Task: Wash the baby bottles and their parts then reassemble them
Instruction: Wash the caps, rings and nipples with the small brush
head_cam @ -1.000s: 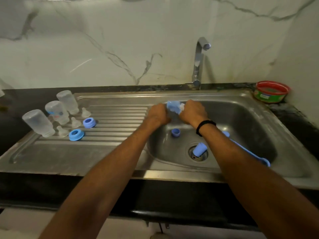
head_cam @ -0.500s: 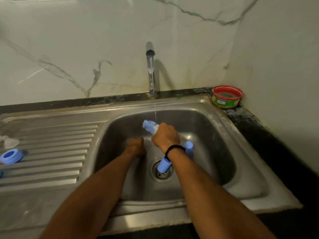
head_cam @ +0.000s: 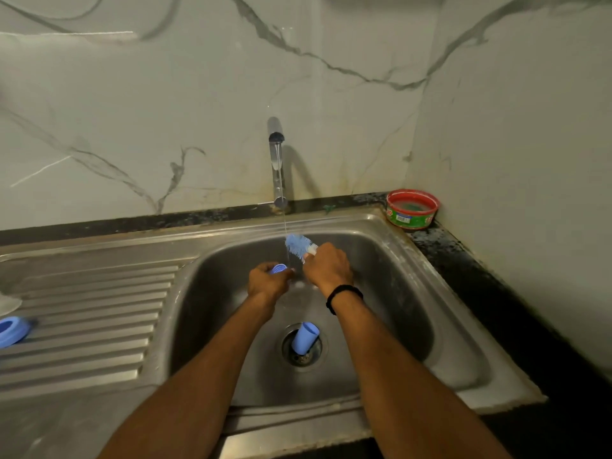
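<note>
Left hand (head_cam: pixel 270 283) and right hand (head_cam: pixel 328 268) meet over the middle of the sink (head_cam: pixel 291 414), with both forearms crossing its near rim. Nearer than the hands, between the forearms, a blue cap (head_cam: pixel 304 337) lies tilted in the drain (head_cam: pixel 303 357), open end up. Well off to the left of the left hand, a blue screw ring (head_cam: pixel 11 329) sits on the ribbed drainboard (head_cam: pixel 99 309), cut by the frame edge. The left hand's fingers curl around a small blue bottle part (head_cam: pixel 278 268), whose rim shows above the knuckles. Just beside it, the right hand, with a black wristband (head_cam: pixel 344 296), is clenched round the handle of a bottle brush (head_cam: pixel 298 244); the blue bristle head sticks up and to the left past the knuckles. Beyond the hands stands the tap (head_cam: pixel 276 160), and its thin stream of water (head_cam: pixel 284 220) falls past the bristles toward the left hand. Far beyond the right hand, a red and green tub (head_cam: pixel 412 208) sits on the dark tabletop (head_cam: pixel 463 270) in the corner of the marble wall (head_cam: pixel 165 111).
</note>
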Demonstrator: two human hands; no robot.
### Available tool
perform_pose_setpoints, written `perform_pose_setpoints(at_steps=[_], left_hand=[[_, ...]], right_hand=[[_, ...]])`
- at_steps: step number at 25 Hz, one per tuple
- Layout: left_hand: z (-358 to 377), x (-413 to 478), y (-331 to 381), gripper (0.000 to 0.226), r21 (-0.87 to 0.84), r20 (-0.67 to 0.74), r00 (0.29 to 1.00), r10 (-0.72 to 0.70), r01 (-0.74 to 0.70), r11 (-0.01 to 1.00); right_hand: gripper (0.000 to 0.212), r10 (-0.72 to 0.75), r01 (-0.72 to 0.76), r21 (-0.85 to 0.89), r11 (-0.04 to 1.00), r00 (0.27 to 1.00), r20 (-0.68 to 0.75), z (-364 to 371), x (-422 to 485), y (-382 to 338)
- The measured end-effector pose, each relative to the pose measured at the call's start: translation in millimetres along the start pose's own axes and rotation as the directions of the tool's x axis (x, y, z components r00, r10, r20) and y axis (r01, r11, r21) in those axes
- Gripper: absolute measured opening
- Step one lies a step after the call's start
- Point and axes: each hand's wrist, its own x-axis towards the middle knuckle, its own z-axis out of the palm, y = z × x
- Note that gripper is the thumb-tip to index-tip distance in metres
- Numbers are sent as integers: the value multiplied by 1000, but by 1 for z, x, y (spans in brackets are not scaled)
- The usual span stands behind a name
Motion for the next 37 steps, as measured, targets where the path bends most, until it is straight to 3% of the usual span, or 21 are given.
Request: perform_pose_setpoints(at_steps=[4, 8, 10, 14, 19, 24, 26, 28, 31, 35, 37], left_hand=[[-6, -4, 5, 37, -214, 17, 998, -66, 68, 974], [-16, -11, 15, 21, -319, 61, 989, -135, 147, 936], [-19, -10, 19, 25, -384, 66, 992, -109, 126, 915], [-22, -6, 17, 33, -392, -41, 998, -53, 33, 920], [-23, -10, 26, 26, -545, -150, 980, -131, 29, 838], [-15, -6, 28, 8, -326, -181, 982, -46, -15, 945], [-14, -5, 31, 13, -286, -169, 982, -84, 32, 958], [-13, -7, 28, 3, -352, -85, 989, -123, 86, 932], [-14, -12, 28, 15, -391, 62, 992, -111, 126, 912], [-15, -9, 31, 25, -476, 3, 995, -104, 93, 875], [-9, -10, 28, 30, -438, 77, 991, -113, 136, 889]], right_hand=[[31, 1, -1, 2, 1000, 999, -35, -5, 6, -1], [29, -20, 19, -18, 1000, 999, -26, -6, 8, -2], [30, -57, 58, -41, 997, 998, 16, -4, 7, -4], [31, -141, 154, -77, 985, 979, 150, 2, 0, -7], [34, -157, 178, -160, 971, 978, 138, 1, -3, -6], [34, -153, 180, -181, 967, 976, 152, 5, -4, -7], [34, -158, 183, -210, 960, 979, 128, 6, -4, -8], [35, -157, 176, -240, 955, 983, 96, 6, -6, -6], [31, -143, 156, -219, 963, 987, 72, 9, -5, -6], [35, -166, 178, -129, 975, 981, 99, 17, -4, -12], [37, -124, 132, -136, 982, 990, 67, 15, -5, -13]])
